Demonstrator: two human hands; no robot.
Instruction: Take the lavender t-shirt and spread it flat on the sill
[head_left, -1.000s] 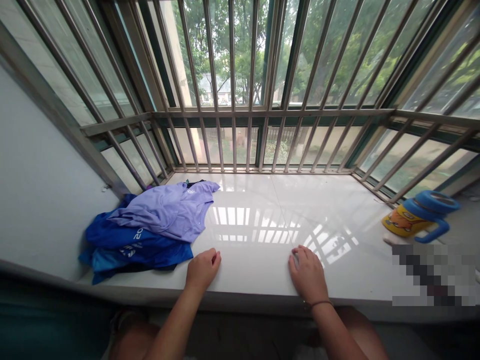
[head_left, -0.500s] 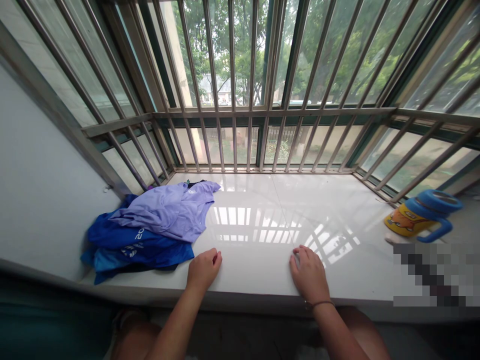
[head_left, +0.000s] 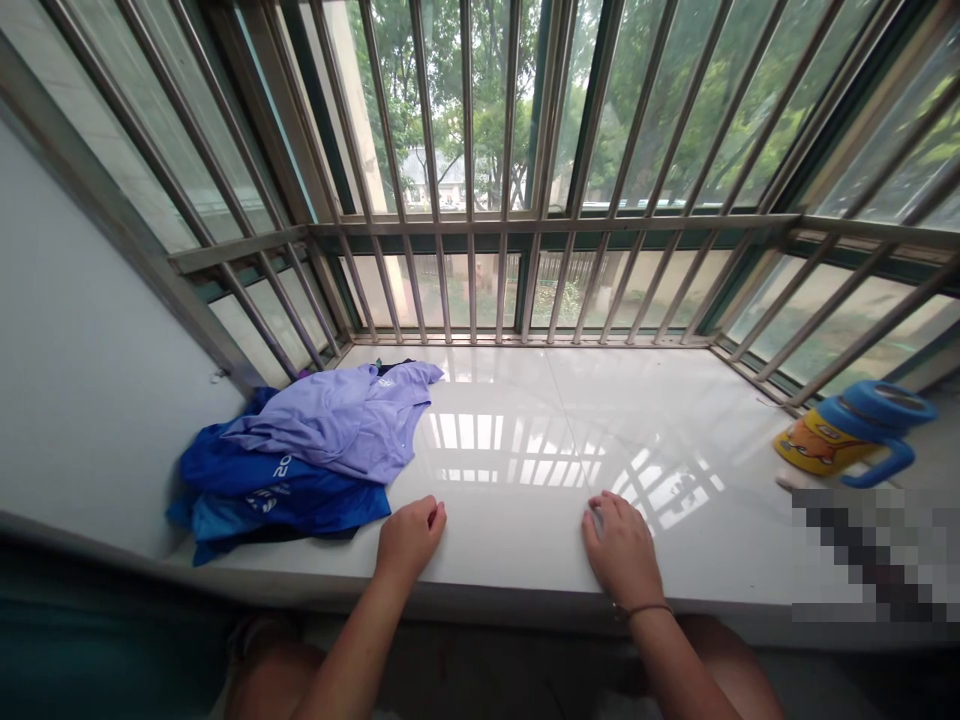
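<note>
Resting both hands near the front edge of the white worktop (head_left: 525,520), the person holds nothing. The left hand (head_left: 409,538) is curled into a loose fist, its grip narrow and empty, knuckles down on the glossy surface. The right hand (head_left: 622,550) lies flat, palm down, fingers together and slightly spread at the tips, grip open and empty.

The nearest thing is the pile of clothes: a lilac shirt (head_left: 337,420) draped over blue shirts (head_left: 270,495). It lies just beside the left grip, on its outer side and a little beyond it; the blue hem almost reaches the fist but looks apart from it. Taking it cleanly would, I judge, call for uncurling the left fingers and pinching the top lilac layer alone.

A yellow cup with blue lid (head_left: 855,435) lies tipped, well apart beyond the right grip.
</note>
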